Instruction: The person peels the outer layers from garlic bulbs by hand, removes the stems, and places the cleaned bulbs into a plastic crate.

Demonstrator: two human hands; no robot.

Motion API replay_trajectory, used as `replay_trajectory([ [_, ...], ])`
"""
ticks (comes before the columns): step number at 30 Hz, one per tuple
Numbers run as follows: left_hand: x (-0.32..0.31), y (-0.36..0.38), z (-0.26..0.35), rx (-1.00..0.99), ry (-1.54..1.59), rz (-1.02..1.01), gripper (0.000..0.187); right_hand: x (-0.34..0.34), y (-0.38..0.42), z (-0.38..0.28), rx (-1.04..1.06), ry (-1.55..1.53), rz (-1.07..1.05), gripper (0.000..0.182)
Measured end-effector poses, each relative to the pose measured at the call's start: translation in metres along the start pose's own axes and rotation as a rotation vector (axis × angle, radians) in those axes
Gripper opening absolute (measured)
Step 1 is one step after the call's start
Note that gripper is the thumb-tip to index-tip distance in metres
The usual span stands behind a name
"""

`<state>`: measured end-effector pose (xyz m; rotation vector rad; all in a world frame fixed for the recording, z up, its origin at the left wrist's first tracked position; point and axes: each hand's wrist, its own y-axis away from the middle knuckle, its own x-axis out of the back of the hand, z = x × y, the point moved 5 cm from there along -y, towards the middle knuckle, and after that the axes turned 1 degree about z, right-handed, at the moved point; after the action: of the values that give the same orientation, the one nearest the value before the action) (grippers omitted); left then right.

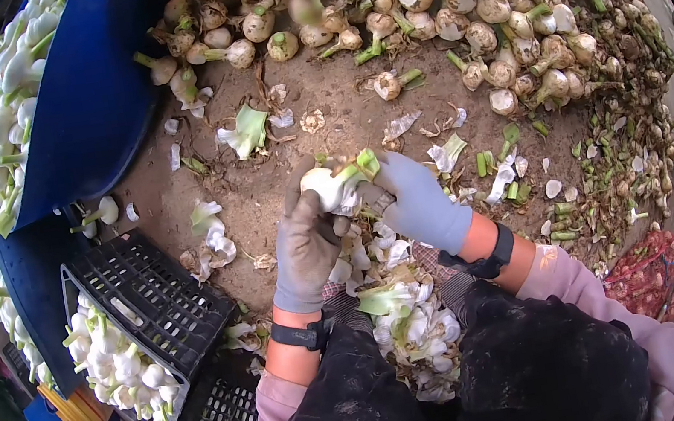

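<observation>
My left hand (307,245), in a soiled grey glove, is closed around a white garlic bulb (318,182) with a short green stalk pointing right. My right hand (424,205), in a cleaner grey-blue glove, has its fingers closed at the stalk end, on the loose outer skin (346,204) that hangs from the bulb. Its fingertips are partly hidden. Below both hands, a heap of peeled garlic skins (410,329) lies between the person's legs.
Untrimmed, dirt-covered garlic bulbs (489,8) are piled at the back and right. White garlic fills the blue container (84,95) and black crates (153,284) at the left. Cut stalks (514,185) and skins litter the ground. A red net bag (643,275) lies at the right.
</observation>
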<state>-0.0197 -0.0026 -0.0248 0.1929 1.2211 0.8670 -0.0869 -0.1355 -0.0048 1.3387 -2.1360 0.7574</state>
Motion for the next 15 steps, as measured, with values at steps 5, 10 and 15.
replay_trajectory([
  [5, 0.003, -0.001, 0.006, -0.001, -0.700, 0.111, 0.050, -0.013, 0.000, 0.016, -0.710, -0.678, -0.350, 0.022],
  [10, 0.015, -0.016, 0.029, -0.379, -0.947, 0.276, 0.042, -0.025, 0.022, 0.011, -0.734, -0.809, -0.490, 0.024],
  [15, -0.014, -0.007, 0.025, 0.054, -1.213, -0.047, 0.031, -0.003, 0.004, 0.004, -0.457, -0.568, -0.493, 0.027],
])
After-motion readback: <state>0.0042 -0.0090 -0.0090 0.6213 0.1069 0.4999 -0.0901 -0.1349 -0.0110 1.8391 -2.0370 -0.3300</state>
